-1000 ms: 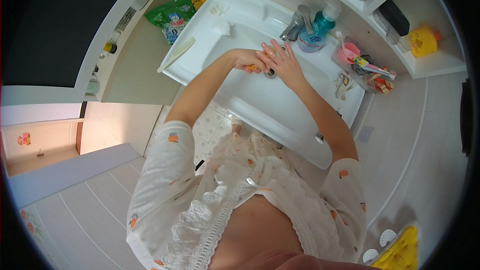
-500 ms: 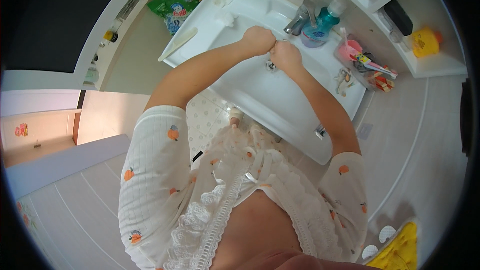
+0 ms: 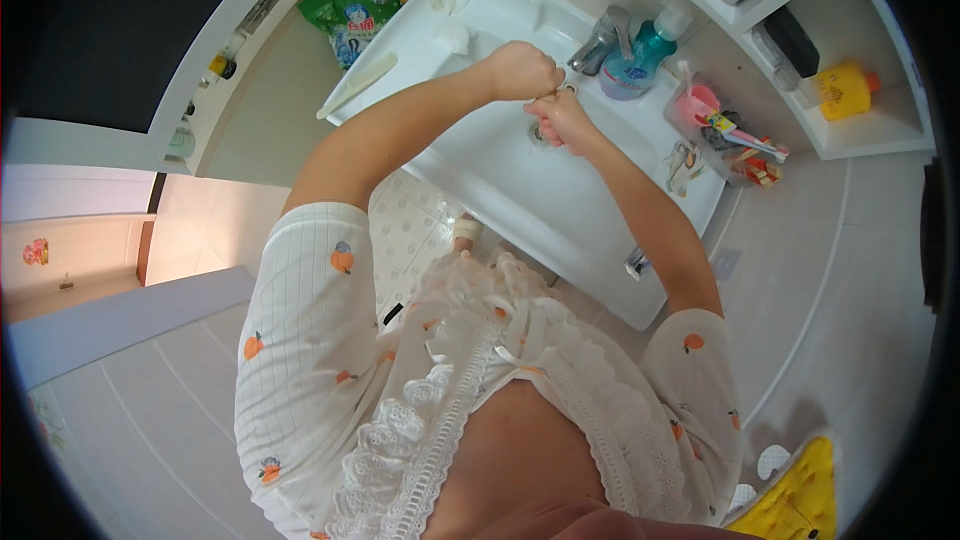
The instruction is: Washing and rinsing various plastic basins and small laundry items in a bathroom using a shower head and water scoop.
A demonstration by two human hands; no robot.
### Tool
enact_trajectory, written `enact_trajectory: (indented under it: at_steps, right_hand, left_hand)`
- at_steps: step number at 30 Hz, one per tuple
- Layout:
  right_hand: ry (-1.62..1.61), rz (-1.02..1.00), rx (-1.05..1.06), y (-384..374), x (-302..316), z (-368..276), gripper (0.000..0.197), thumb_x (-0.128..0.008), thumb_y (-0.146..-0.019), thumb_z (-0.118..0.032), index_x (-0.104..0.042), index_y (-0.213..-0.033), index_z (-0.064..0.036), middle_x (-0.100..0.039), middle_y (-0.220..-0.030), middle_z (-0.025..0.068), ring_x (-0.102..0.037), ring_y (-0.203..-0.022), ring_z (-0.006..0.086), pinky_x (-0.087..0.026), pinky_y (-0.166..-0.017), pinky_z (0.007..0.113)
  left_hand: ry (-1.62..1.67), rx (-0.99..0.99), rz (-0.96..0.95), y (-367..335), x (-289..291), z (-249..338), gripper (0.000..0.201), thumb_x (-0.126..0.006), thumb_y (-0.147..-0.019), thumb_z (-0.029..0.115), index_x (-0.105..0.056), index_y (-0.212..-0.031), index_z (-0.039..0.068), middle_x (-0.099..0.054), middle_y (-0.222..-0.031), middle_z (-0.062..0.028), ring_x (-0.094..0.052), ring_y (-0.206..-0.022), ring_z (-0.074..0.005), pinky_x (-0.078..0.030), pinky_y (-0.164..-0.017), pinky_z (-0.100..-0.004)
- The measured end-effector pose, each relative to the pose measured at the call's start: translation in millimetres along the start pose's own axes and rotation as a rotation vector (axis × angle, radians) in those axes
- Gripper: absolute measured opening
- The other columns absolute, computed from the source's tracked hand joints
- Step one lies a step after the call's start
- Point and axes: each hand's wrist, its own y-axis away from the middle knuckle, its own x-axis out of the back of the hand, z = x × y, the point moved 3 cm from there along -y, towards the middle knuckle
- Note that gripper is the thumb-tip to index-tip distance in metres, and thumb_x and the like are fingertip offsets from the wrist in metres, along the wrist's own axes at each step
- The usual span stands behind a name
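Above the white washbasin (image 3: pixel 500 180) my left hand (image 3: pixel 525 71) is closed in a fist, knuckles up. Just below and to its right, my right hand (image 3: pixel 563 122) is closed too, its fingers curled inward and its thumb side against the left hand. Whatever the two hands hold, if anything, is hidden by the fingers. The drain (image 3: pixel 541 133) shows in the bowl beside my right hand. Right behind the hands stands a chrome faucet (image 3: pixel 600 37), with a blue-green pump bottle (image 3: pixel 638 65) next to it.
A cup with toothbrushes (image 3: pixel 705 105) stands at the basin's right rim, near a hair clip (image 3: pixel 685 165). Far left lie a green bag (image 3: pixel 352 15) and a pale flat bar (image 3: pixel 357 86). A shelf (image 3: pixel 880 140) holds a yellow bottle (image 3: pixel 845 90).
My right hand has dropped slightly and turned, so its curled fingers now show. My left fist has rolled a little and shifted right. The hands still touch.
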Motion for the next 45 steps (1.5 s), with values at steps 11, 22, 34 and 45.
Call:
enact_trajectory:
  at_steps: [11, 22, 34, 45]
  right_hand:
    - [-0.497, -0.518, -0.226, 5, -11, 40, 0.024, -0.049, -0.086, -0.021, -0.036, -0.067, -0.0145, -0.027, -0.049, -0.0049, -0.022, -0.035, 0.0038, -0.015, -0.032, 0.022]
    - [0.983, 0.144, 0.569, -75, -123, 63, 0.06, -0.062, -0.079, -0.039, -0.044, -0.117, 0.0033, -0.05, -0.111, 0.0165, -0.051, -0.096, 0.0256, -0.039, -0.088, 0.039]
    - [0.236, -0.856, 0.082, -59, -717, 88, 0.041, -0.062, -0.083, -0.019, -0.047, -0.117, -0.0018, -0.057, -0.099, 0.0066, -0.058, -0.087, 0.0146, -0.049, -0.07, 0.027]
    - [0.304, -1.113, 0.262, -119, -991, 63, 0.039, -0.056, -0.074, -0.004, -0.051, -0.112, -0.0006, -0.057, -0.09, 0.0046, -0.053, -0.076, 0.0105, -0.043, -0.063, 0.024]
  left_hand:
    - [-0.143, -0.107, 0.295, 29, -17, 21, 0.018, -0.057, -0.068, 0.024, -0.046, -0.064, 0.01, -0.047, -0.053, -0.0034, -0.055, -0.048, -0.0188, -0.041, -0.035, -0.0319]
    - [0.665, 1.573, 0.413, 309, -22, 18, 0.044, -0.07, -0.063, 0.024, -0.05, -0.093, -0.001, -0.06, -0.077, -0.0215, -0.06, -0.079, -0.037, -0.048, -0.067, -0.0414]
    - [0.596, 1.753, 0.994, 751, 101, 98, 0.038, -0.068, -0.073, 0.016, -0.045, -0.099, 0.0, -0.057, -0.091, -0.0158, -0.06, -0.085, -0.0254, -0.048, -0.07, -0.0345]
    - [0.996, 1.846, 1.688, 1001, 178, 32, 0.02, -0.055, -0.085, 0.015, -0.046, -0.098, 0.003, -0.057, -0.097, -0.0102, -0.061, -0.081, -0.018, -0.052, -0.062, -0.0271]
